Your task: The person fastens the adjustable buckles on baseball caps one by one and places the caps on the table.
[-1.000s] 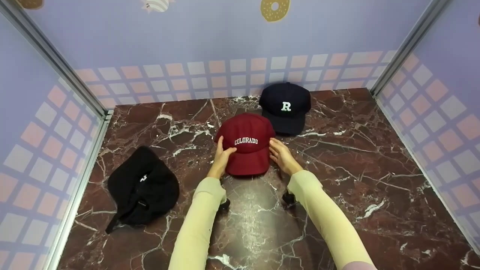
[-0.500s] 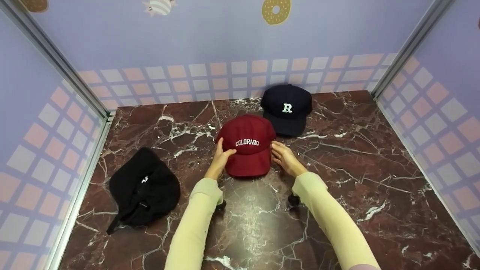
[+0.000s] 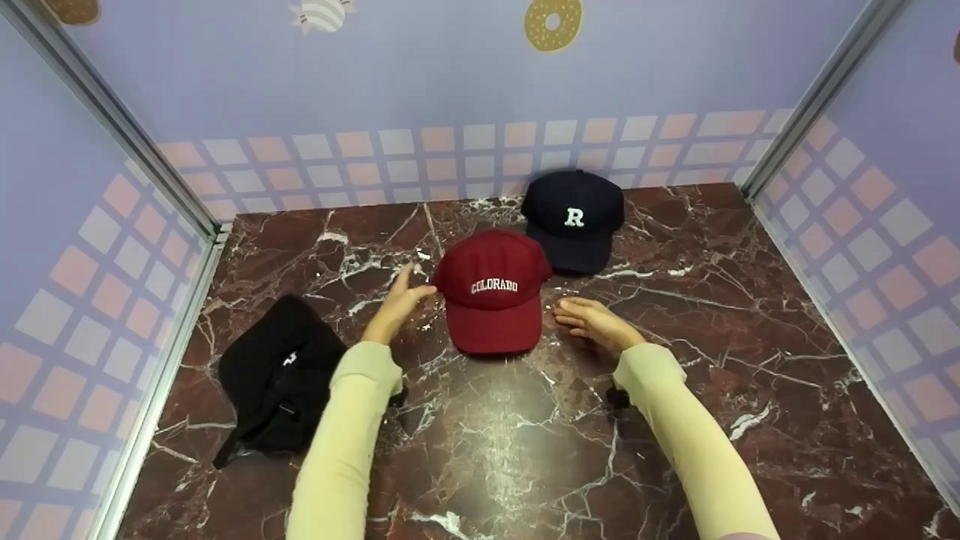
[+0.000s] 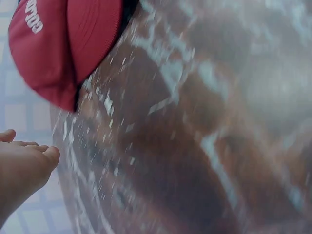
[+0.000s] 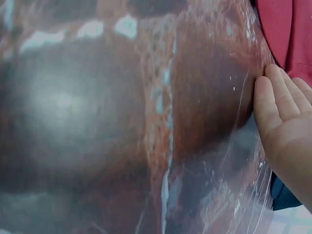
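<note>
A dark red baseball cap (image 3: 493, 292) lettered COLORADO sits upright on the marble-patterned table, its brim toward me. My left hand (image 3: 401, 304) is just left of it, thumb and fingers spread, holding nothing. In the left wrist view a gap shows between that hand (image 4: 24, 170) and the red cap (image 4: 68, 48). To the cap's right, my right hand (image 3: 592, 321) is held apart from it with fingers extended. The right wrist view shows the right hand's palm (image 5: 292, 131), overlapping the edge of the red cap (image 5: 292, 39).
Behind and right of the red cap stands a navy cap (image 3: 574, 221) with a white R, near the back wall (image 3: 450, 82). On the left a black cap (image 3: 285, 375) lies upturned, partly behind my left sleeve (image 3: 337, 442). Side panels enclose the marble table (image 3: 510, 465).
Both hands have come off the red cap and moved apart, the left hand leftward and the right hand rightward. The caps stay in place.
</note>
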`<state>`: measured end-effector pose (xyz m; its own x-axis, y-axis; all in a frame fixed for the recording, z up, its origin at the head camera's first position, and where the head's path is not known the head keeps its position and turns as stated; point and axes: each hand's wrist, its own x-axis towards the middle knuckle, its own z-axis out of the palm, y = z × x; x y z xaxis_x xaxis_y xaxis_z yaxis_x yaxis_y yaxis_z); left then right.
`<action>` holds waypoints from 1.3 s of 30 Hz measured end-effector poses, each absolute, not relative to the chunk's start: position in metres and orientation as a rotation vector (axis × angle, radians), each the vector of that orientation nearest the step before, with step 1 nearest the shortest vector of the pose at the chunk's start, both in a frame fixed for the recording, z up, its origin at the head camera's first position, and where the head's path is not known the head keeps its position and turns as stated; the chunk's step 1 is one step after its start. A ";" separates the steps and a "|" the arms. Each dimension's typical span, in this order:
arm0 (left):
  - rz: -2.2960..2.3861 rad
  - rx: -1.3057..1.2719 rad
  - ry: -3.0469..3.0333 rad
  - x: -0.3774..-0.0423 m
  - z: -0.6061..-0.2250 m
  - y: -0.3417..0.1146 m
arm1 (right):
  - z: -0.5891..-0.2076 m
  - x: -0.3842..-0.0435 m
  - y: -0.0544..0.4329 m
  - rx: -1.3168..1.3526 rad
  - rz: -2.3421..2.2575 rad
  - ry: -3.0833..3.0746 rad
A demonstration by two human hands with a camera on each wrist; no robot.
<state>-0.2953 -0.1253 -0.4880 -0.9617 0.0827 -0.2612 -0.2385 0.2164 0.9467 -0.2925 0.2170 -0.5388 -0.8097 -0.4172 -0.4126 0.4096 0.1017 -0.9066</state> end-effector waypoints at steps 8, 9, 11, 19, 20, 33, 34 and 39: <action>1.678 -0.192 2.492 -0.303 -0.479 -0.165 | -0.540 -0.292 0.218 -0.030 -1.751 1.824; 1.683 -0.205 2.530 -0.302 -0.476 -0.170 | -0.541 -0.291 0.218 -0.028 -1.755 1.824; 1.693 -0.256 2.609 -0.301 -0.469 -0.182 | -0.541 -0.291 0.219 -0.027 -1.765 1.817; 1.541 -0.581 2.915 -0.291 -0.457 -0.232 | -0.544 -0.290 0.219 -0.027 -1.790 1.818; 1.526 -0.626 2.924 -0.289 -0.456 -0.238 | -0.545 -0.290 0.220 -0.033 -1.791 1.819; 1.244 -0.991 2.687 -0.250 -0.465 -0.296 | -0.543 -0.289 0.222 -0.023 -1.796 1.779; 1.234 -0.988 2.663 -0.247 -0.466 -0.297 | -0.543 -0.289 0.222 -0.021 -1.797 1.777; 1.157 -0.992 2.530 -0.232 -0.471 -0.302 | -0.543 -0.289 0.222 -0.015 -1.797 1.774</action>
